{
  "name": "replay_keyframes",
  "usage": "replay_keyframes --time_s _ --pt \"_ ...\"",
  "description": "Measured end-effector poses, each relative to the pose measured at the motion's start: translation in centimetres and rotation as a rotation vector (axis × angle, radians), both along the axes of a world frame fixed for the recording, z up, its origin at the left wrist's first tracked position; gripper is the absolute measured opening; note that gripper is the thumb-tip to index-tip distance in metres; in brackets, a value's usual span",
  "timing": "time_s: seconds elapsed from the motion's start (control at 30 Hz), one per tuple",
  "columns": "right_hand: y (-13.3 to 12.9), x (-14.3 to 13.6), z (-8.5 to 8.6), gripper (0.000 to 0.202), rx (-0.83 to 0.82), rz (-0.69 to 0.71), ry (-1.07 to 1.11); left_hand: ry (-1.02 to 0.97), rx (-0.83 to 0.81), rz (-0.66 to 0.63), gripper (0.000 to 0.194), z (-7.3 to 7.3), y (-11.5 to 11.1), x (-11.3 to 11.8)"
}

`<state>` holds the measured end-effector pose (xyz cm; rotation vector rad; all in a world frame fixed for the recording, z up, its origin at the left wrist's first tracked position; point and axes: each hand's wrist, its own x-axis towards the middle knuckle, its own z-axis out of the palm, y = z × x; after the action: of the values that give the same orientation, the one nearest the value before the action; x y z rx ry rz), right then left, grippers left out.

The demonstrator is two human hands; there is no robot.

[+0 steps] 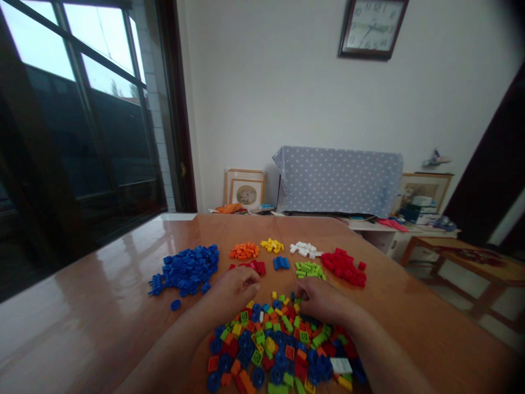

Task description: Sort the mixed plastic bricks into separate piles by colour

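My left hand [235, 287] is above the table, just in front of a small group of red bricks [256, 267], its fingers curled together. Whatever may be in those fingers is hidden. At the far edge of a mixed pile of toy building bricks [268, 345], my right hand [320, 298] is closed, fingertips pointing down. A small dark piece [292, 295] shows beside its fingertips; I cannot tell whether they grip it. Light green bricks [309, 270] lie right behind that hand. The mixed pile holds blue, red, orange, yellow, green and white pieces.
Sorted by colour, a large blue heap [191, 268], orange bricks [245, 250], yellow bricks [272, 245], white bricks [304, 250], a few blue bricks [281, 263] and a red heap [343, 267] stand on the wooden table [106, 295]. One blue round piece [175, 305] lies apart.
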<state>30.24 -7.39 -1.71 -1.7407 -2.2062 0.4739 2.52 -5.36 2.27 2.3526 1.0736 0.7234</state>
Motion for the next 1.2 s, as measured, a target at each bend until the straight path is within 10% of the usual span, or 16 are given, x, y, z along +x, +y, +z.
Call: replay_keyframes --time_s 0.43,0.73,1.2 --pt "2.5 6.6 0.2 0.017 0.191 -0.380 0.490 -0.032 0.008 0.014 0.016 -0.2 0.1 -0.1" --pt "4.5 6.8 -2.5 0.030 0.237 -0.449 0.488 -0.011 0.011 0.029 0.015 -0.3 0.2 -0.1" --pt "4.1 6.4 -2.1 0.041 0.158 -0.463 0.590 0.000 0.021 0.045 0.017 0.0 0.0 -0.1"
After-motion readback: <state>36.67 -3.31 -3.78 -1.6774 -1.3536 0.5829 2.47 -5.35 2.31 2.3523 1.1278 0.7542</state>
